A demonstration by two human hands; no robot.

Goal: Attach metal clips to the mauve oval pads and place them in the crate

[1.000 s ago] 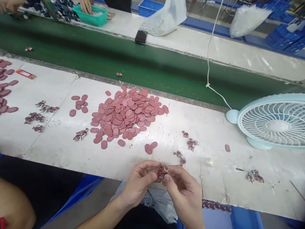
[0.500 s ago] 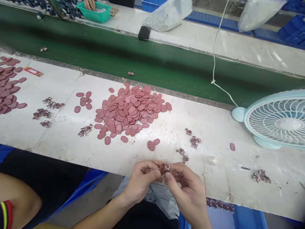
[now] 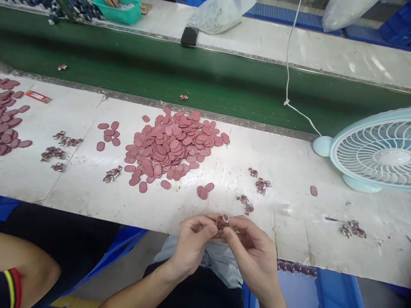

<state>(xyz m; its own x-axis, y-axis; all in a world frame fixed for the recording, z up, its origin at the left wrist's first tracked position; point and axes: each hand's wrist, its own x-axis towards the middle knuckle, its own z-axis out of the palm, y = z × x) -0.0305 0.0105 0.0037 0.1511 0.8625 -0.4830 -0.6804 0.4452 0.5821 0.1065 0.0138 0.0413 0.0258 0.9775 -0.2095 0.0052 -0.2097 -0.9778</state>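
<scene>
My left hand [image 3: 194, 241] and my right hand [image 3: 252, 248] meet over the front edge of the white table. Between their fingertips they pinch one small dark brown figurine [image 3: 222, 221] with white parts; the fingers partly cover it, and its exact kind is too small to make out. Just beyond my hands lie similar small brown figurines [image 3: 245, 204], and another cluster [image 3: 263, 185] sits a little farther off. A few reddish oval discs [image 3: 204, 191] rest nearby, in front of a large heap of such discs [image 3: 173, 147].
To the right stands a light-blue fan [image 3: 385, 154] with a white cord [image 3: 287, 72]. A green conveyor belt [image 3: 240, 81] runs behind the table. At my left is another person's arm [image 3: 28, 261]. A blue bin [image 3: 337, 288] holding brown figurines is below the table edge.
Both hands keep hold of the figurine, which has turned slightly between the fingertips. Small pieces on the green belt have shifted right. The whole view has tilted down a little.
</scene>
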